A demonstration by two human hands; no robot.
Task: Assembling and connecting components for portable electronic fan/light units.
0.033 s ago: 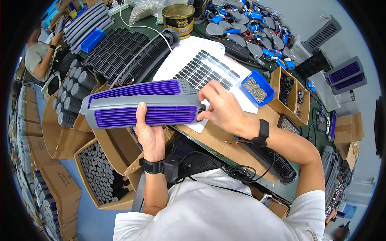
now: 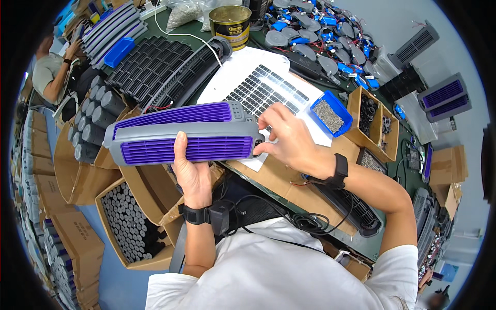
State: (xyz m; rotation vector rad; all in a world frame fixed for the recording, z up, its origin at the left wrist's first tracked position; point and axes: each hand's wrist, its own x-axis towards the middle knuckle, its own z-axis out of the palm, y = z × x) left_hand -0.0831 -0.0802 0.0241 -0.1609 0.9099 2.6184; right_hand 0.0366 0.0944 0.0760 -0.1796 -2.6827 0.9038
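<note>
A long grey housing with two purple slatted grilles (image 2: 194, 148), like a small tower fan, lies level across my left hand (image 2: 192, 175). That hand is closed round it from below, thumb on the front edge, other fingers hidden behind. At its right end are small buttons and a dark round recess. My right hand (image 2: 289, 137) bends in there with fingers curled, the thumb tip touching the end beside the recess. Whatever the right fingers pinch is too small or hidden to make out. Beyond lies a white sheet (image 2: 217, 85) with rows of small black pieces (image 2: 263, 85).
A blue tray (image 2: 330, 114) of small metal parts and a divided cardboard box (image 2: 356, 124) stand right. Behind are a tin (image 2: 230, 28) and a heap of blue-wrapped parts (image 2: 328, 44). Black grilles (image 2: 142, 67) lie left; a carton of grey cylinders (image 2: 129, 222) sits below. Another person sits far left.
My right hand's curled fingers have shifted slightly to the right, while the thumb stays at the housing's end. The housing and my left hand look the same.
</note>
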